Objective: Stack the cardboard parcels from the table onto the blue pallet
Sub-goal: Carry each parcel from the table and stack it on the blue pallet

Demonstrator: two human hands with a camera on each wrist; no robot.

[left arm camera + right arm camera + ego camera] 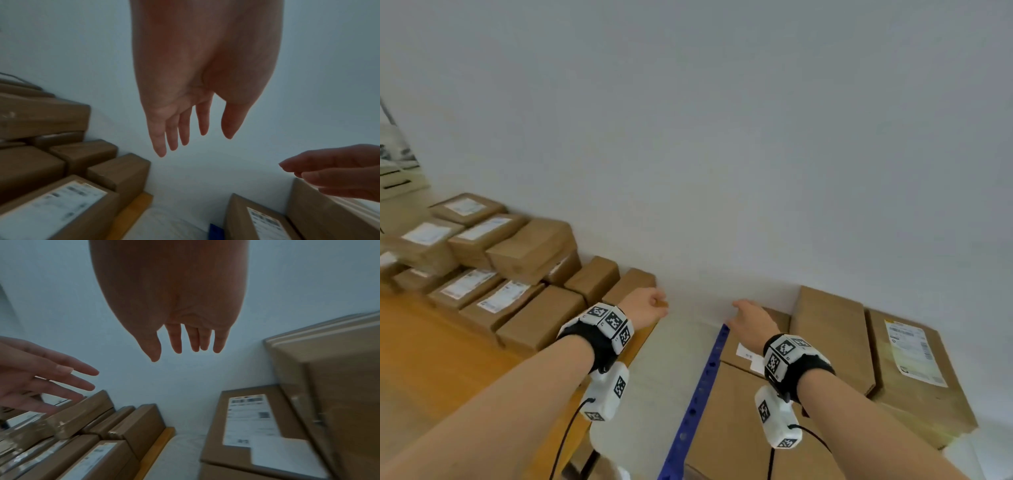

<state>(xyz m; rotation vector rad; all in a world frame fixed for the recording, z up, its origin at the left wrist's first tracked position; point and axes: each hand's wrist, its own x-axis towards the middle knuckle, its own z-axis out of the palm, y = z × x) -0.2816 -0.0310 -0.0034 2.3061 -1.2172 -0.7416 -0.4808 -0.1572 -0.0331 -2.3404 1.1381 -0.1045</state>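
Several brown cardboard parcels [541, 318] lie packed on the wooden table [431, 346] at the left, some stacked two high by the wall. More parcels [828, 339] sit on the blue pallet [702, 394] at the right. My left hand [649, 305] hovers over the table's far right corner, above the last parcel [633, 282]; its fingers [174, 129] hang straight and hold nothing. My right hand [748, 317] floats above the pallet's far left corner with straight, empty fingers [195, 339]. Both hands reach toward the white wall.
A strip of pale floor [671, 359] separates the table from the pallet. The white wall [722, 137] stands close behind both. A tall parcel [339, 386] stands on the pallet right of my right hand. A labelled flat parcel [246, 421] lies below it.
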